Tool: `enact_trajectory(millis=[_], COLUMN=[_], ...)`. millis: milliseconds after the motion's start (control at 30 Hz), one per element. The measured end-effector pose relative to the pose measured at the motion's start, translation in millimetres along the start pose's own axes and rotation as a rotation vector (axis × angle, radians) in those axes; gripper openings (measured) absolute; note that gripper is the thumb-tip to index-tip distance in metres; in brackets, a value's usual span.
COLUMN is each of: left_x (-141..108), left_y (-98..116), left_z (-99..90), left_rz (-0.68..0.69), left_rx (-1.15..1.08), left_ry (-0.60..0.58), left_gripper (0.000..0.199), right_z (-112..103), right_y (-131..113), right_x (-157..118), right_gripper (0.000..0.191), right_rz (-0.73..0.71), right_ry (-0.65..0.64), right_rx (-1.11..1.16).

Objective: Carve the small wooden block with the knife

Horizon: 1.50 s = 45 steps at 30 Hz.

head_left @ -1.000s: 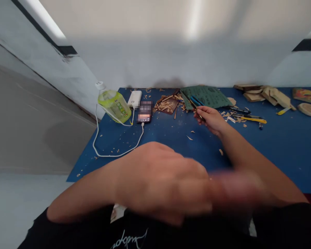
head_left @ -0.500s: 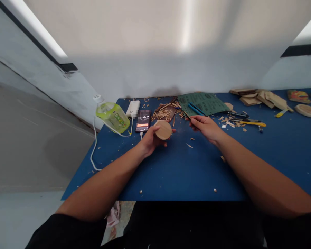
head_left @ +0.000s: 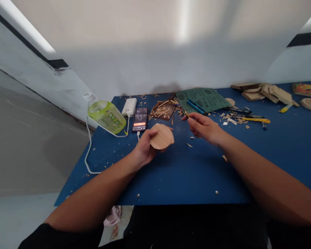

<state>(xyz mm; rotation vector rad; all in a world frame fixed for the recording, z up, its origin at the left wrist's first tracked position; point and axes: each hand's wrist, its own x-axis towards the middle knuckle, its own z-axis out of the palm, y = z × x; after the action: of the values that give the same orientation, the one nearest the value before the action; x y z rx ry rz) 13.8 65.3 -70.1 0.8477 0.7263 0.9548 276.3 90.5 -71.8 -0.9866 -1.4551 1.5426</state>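
Observation:
My left hand (head_left: 144, 149) grips a round wooden disc (head_left: 161, 137) over the blue work surface (head_left: 197, 176), its flat face tilted toward me. My right hand (head_left: 203, 127) is a short way to the right of the disc, and its fingers pinch a thin, pale tool (head_left: 187, 114) whose tip is partly hidden. Just beyond that hand lies a green sheet of sandpaper (head_left: 203, 99), with a pair of blue pens (head_left: 195, 106) on it. A phone (head_left: 140, 119) lies just past the disc.
A white power bank (head_left: 129, 107) is cabled to the phone, beside a plastic bottle of green liquid (head_left: 106, 117). Wood shavings (head_left: 162, 110) lie at the back, with a yellow utility knife (head_left: 256, 120) and wooden blocks (head_left: 264, 91) at right. A wall stands behind.
My left hand has risen from a blurred position near my body to above the table, and the disc has turned to show more of its flat face. My right hand has moved slightly.

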Motion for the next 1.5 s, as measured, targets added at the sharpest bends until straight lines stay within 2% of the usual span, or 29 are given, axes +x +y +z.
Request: enact_trajectory(millis=[133,300,567,700,833,900,1000,1133,1200,1300,1367,1500], left_x=[2.1,2.3,-0.3,-1.8,-4.3,-6.1,-9.9,-15.1,-17.3,-20.0,-21.1,-19.7], left_y=[-2.7,-7.7,-14.7,-16.3,-16.4,-16.1,-14.4,-11.2,-10.1,-9.0,-8.5,-8.7], left_z=[-0.1,-3.4,-4.3,-3.8,-2.8,-2.6,-2.2,0.5,3.0,6.6,7.8,5.2], left_rz=[-0.056,-0.031,0.028,0.050,0.089,0.066,0.058,0.202,0.230,0.197,0.173,0.132], left_rx=[0.128,0.231,0.220,0.241,0.315,0.371,0.526,0.843,0.938,1.023,1.057,0.900], left_ry=[0.069,0.087,0.048,-0.003,-0.071,-0.108,-0.155,-0.127,-0.111,-0.103,-0.095,-0.128], left_gripper=[0.058,0.062,0.064,0.064,0.064,0.065,0.078,0.100,0.096,0.080,0.076,0.068], right_z=[-0.7,-1.0,11.3,18.1,21.3,23.7,29.1,35.3,36.9,37.1,35.9,31.0], right_y=[-0.5,1.0,-4.6,-0.2,4.4,3.3,-1.0,-2.0,0.4,4.4,6.6,9.9], right_x=[0.5,1.3,-7.5,-6.9,-7.5,-9.2,-12.6,-15.6,-16.0,-16.3,-17.0,-18.9], right_gripper=[0.038,0.041,0.058,0.050,0.046,0.046,0.046,0.046,0.044,0.041,0.040,0.044], right_rz=[-0.034,-0.025,0.125,0.081,0.053,0.055,0.044,0.050,0.056,0.031,0.015,0.026], right_ry=[0.047,0.121,0.013,-0.038,-0.037,-0.042,-0.053,-0.052,-0.072,-0.118,-0.132,-0.121], right_rx=[-0.054,-0.066,-0.157,-0.224,-0.243,-0.247,-0.239,-0.224,-0.225,-0.239,-0.237,-0.219])
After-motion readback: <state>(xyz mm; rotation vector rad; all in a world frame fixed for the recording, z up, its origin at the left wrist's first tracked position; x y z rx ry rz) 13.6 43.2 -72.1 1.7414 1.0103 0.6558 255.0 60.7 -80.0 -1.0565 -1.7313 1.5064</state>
